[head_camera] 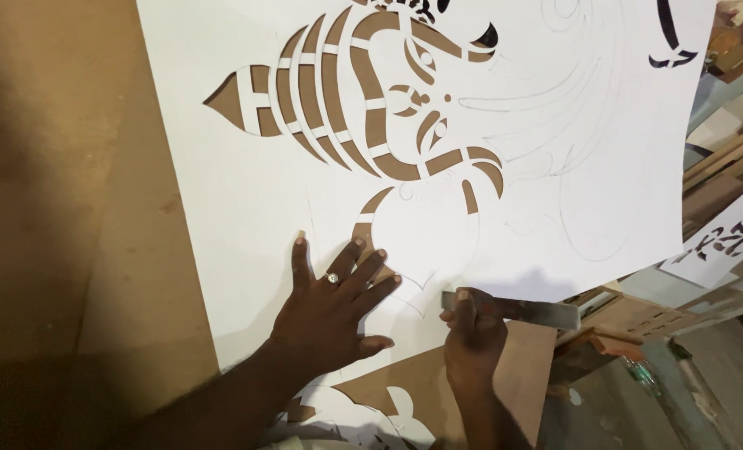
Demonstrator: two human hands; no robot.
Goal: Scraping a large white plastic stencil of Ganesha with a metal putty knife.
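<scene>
The left hand (331, 312), fingers spread, pressed flat on the large white paper sheet (246, 192) with curved cut-out bands showing brown board (80, 250). Just right of it, the right hand (474, 335) closed around a flat grey metal blade (521, 310), whose tip touched the sheet's lower edge.

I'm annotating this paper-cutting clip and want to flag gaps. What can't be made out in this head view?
- Tip of the metal tool: hidden behind the right hand, so whether it touches the white sheet cannot be told.
- Cut-out design: its top is cut off by the frame's upper edge.
- Paper under the left hand: covered by palm and fingers.
- Clutter at right: too blurred and dim to identify.
</scene>
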